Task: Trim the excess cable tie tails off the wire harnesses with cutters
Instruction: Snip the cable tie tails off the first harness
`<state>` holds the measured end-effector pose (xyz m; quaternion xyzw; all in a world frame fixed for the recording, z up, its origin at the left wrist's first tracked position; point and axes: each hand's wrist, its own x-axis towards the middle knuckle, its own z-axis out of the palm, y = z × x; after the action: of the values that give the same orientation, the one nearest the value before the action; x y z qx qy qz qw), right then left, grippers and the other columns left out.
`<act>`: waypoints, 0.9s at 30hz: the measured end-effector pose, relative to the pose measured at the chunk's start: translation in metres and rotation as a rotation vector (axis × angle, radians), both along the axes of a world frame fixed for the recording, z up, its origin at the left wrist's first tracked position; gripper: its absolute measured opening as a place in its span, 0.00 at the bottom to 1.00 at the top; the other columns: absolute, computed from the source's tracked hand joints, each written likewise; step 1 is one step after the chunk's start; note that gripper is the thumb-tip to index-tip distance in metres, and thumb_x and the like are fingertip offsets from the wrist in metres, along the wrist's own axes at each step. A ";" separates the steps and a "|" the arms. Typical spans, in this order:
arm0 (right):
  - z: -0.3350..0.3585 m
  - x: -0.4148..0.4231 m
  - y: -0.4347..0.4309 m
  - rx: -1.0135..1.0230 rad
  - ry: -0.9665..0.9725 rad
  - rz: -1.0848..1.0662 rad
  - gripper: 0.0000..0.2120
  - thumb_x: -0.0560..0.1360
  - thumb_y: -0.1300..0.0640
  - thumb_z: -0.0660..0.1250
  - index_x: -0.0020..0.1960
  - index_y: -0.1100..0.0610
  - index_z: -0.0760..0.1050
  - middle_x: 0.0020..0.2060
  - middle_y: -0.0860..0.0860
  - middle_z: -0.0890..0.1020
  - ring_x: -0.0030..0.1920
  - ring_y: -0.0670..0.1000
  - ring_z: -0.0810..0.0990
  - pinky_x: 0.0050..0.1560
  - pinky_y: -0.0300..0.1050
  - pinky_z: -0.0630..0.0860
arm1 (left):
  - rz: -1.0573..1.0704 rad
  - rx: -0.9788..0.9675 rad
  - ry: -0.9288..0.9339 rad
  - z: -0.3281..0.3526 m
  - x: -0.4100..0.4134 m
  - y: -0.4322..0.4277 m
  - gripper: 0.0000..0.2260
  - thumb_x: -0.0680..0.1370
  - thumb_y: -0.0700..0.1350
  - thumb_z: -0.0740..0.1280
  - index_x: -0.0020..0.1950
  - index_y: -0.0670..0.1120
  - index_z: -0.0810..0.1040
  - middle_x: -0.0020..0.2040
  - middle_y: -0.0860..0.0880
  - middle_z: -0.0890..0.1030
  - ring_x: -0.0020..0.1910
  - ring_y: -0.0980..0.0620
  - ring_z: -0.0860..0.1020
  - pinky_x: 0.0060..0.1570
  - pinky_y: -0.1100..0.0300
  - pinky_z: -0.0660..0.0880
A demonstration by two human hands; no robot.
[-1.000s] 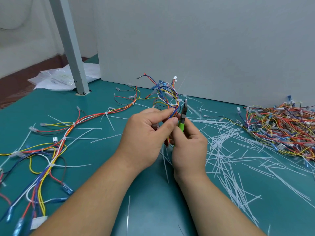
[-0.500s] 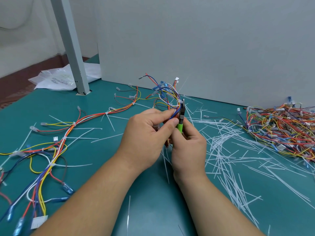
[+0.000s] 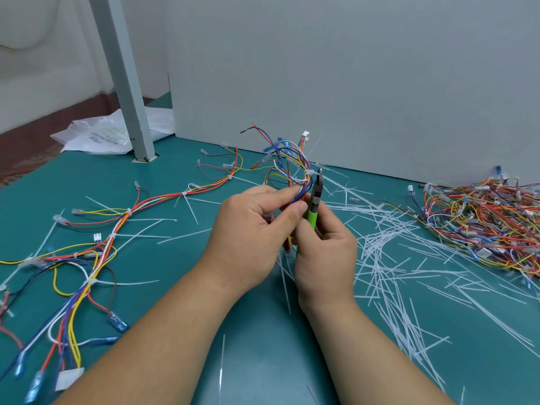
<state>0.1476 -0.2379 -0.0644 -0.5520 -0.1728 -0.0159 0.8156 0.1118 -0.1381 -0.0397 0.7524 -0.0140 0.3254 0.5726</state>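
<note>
— Teal worktop [image 3: 263, 361], its far edge against a grey wall panel [image 3: 350, 83]. A harness pile [image 3: 482, 223] sits at the right edge.

— At mid-worktop the left hand [image 3: 248, 235] pinches the raised harness [image 3: 287, 165]. The right hand [image 3: 324, 258] has its grip round the green cutters [image 3: 317, 191], tips beside a cable tie [image 3: 309, 172].

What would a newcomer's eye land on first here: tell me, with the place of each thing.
In the centre, the left hand holds up a wire harness while the right hand grips green-handled cutters close beside one of its white ties. A litter of cut tie tails spreads over the green table to the right, and beyond it a heap of harnesses lies at the far right.
</note>
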 end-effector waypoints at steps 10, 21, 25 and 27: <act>0.004 -0.003 -0.001 -0.030 -0.034 0.017 0.15 0.78 0.64 0.68 0.51 0.46 0.87 0.35 0.46 0.80 0.35 0.42 0.75 0.36 0.34 0.76 | -0.006 0.005 0.016 0.001 -0.001 -0.001 0.11 0.78 0.40 0.73 0.59 0.49 0.86 0.39 0.55 0.78 0.35 0.60 0.72 0.38 0.70 0.70; 0.005 -0.002 -0.001 -0.029 -0.012 -0.015 0.20 0.81 0.69 0.67 0.49 0.45 0.88 0.39 0.48 0.81 0.39 0.42 0.77 0.39 0.34 0.78 | -0.003 0.040 0.009 0.000 -0.001 -0.001 0.11 0.78 0.40 0.73 0.59 0.50 0.86 0.38 0.53 0.78 0.34 0.59 0.72 0.38 0.70 0.69; 0.005 0.000 0.000 -0.049 -0.003 -0.031 0.19 0.80 0.69 0.68 0.49 0.46 0.88 0.40 0.49 0.81 0.40 0.43 0.76 0.39 0.34 0.77 | -0.008 0.042 0.009 -0.002 0.000 0.000 0.11 0.78 0.41 0.73 0.59 0.50 0.86 0.38 0.54 0.77 0.34 0.59 0.71 0.38 0.69 0.69; 0.004 0.000 0.000 -0.056 -0.008 -0.037 0.19 0.80 0.69 0.68 0.49 0.46 0.88 0.40 0.48 0.81 0.40 0.43 0.76 0.40 0.33 0.77 | -0.008 0.036 0.009 -0.003 0.001 0.000 0.11 0.78 0.41 0.73 0.59 0.51 0.86 0.39 0.53 0.78 0.34 0.59 0.71 0.38 0.68 0.69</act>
<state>0.1480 -0.2379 -0.0603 -0.5775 -0.1661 -0.0282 0.7988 0.1129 -0.1378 -0.0423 0.7640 -0.0201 0.3195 0.5603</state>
